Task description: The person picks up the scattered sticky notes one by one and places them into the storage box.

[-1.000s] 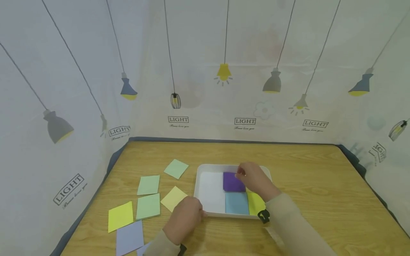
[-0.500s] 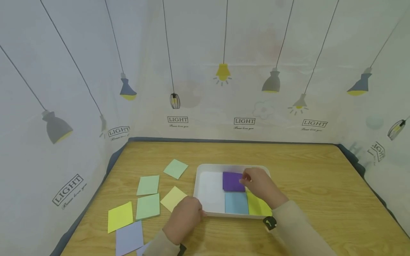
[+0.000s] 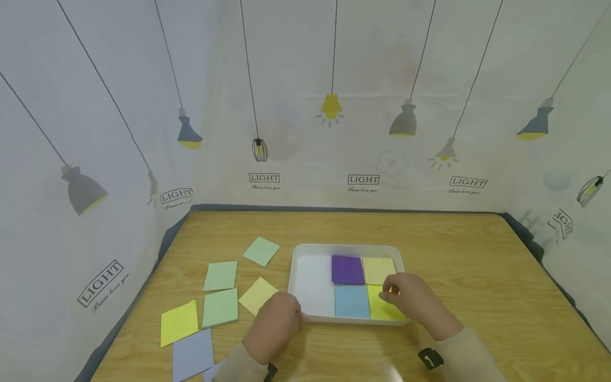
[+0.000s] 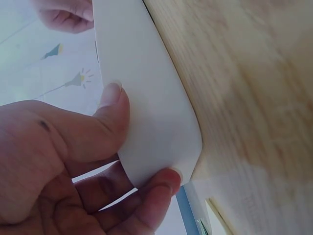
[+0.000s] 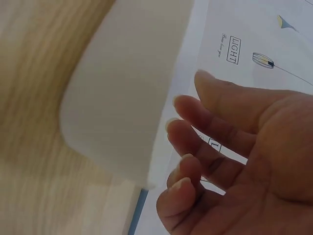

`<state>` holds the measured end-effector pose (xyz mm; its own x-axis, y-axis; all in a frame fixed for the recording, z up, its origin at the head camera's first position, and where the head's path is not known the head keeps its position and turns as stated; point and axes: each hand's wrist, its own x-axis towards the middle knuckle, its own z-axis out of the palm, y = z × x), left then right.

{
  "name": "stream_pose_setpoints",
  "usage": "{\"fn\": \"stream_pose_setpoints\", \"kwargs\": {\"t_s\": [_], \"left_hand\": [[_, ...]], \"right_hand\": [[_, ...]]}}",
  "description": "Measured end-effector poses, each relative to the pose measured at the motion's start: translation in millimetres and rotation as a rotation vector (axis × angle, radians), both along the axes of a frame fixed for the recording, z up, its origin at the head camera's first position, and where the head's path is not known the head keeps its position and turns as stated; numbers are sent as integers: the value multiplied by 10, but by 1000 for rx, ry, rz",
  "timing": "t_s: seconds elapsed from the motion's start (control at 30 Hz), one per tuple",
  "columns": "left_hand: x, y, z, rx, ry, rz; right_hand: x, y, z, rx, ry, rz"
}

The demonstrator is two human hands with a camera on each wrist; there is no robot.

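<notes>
A shallow white tray [image 3: 312, 289] lies on the table. Inside it, square sticky notes form two rows: a purple note [image 3: 347, 269] and a pale yellow note [image 3: 379, 269] behind, a light blue note [image 3: 352, 301] and a bright yellow note [image 3: 380, 310] in front. My left hand [image 3: 274, 324] grips the tray's near left corner; in the left wrist view its thumb and fingers pinch the white wall [image 4: 151, 112]. Above the tray's right side hovers my right hand [image 3: 414, 301], fingers loosely curled with nothing between them. The right wrist view shows that hand [image 5: 244, 152] beside the tray's wall [image 5: 122, 88].
Left of the tray lie several loose notes: green ones [image 3: 220, 307], a pale yellow one [image 3: 258, 295], a bright yellow one [image 3: 179, 323] and lavender ones [image 3: 193, 354]. A lamp-printed curtain [image 3: 305, 132] surrounds the wooden table [image 3: 477, 276].
My right hand has moved off the purple note, rightward and toward me, uncovering the pale yellow note in the tray. My left hand stays at the tray's corner.
</notes>
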<state>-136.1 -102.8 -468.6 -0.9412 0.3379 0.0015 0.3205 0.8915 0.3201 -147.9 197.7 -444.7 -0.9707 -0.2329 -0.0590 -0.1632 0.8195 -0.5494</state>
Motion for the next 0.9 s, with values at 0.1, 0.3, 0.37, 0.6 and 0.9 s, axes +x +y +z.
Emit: {"fn": "stream_pose_setpoints", "kwargs": {"t_s": [0.1, 0.3, 0.37, 0.6, 0.9], "left_hand": [[-4, -1, -15, 2, 2, -2], [-9, -5, -31, 0, 15, 3], [-10, -6, -31, -1, 21, -1], [-12, -13, -24, 14, -6, -2], [-23, -18, -12, 23, -22, -9]], "right_hand": [[77, 79, -25, -20, -7, 10], [175, 206, -111, -22, 16, 16], [205, 236, -145, -10, 9, 10], [314, 319, -243, -56, -22, 71], [405, 342, -376, -48, 103, 72]]}}
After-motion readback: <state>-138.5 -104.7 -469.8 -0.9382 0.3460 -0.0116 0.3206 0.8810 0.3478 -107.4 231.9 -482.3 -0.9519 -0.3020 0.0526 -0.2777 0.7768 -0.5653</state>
